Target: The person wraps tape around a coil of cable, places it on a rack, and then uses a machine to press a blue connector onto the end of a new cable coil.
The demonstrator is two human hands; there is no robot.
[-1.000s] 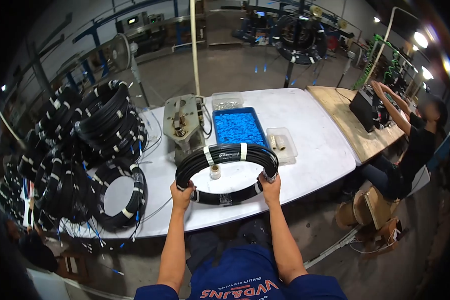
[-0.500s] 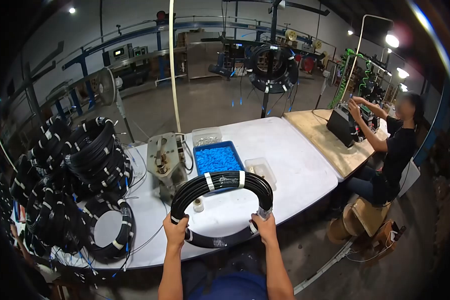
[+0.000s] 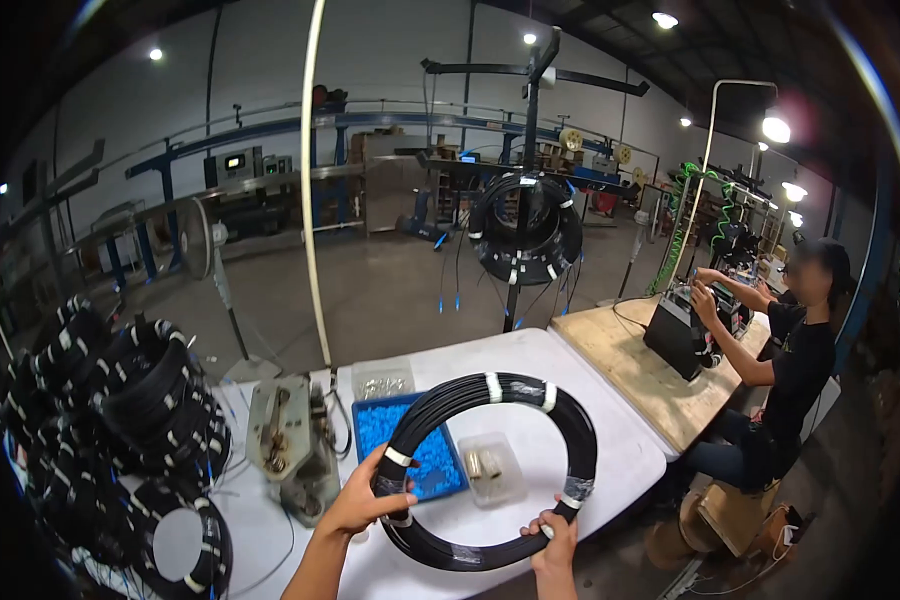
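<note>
Black cable coil [image 3: 577, 440] is held by the left hand [image 3: 364, 497] at left and the right hand [image 3: 553, 545] at lower right, above the white table [image 3: 625, 455]. It has been tipped more upright, its open ring probably shown more fully.

Pale wall [image 3: 260, 80] and grey floor [image 3: 390, 290] are seen, white table [image 3: 610, 445] is set beside wooden-topped table [image 3: 610, 330], room is lit by overhead lamps [image 3: 665, 20].

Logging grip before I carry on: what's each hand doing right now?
Left hand: closed, holding the taped black cable coil at its left side.
Right hand: closed, holding the same coil at lower right.
</note>
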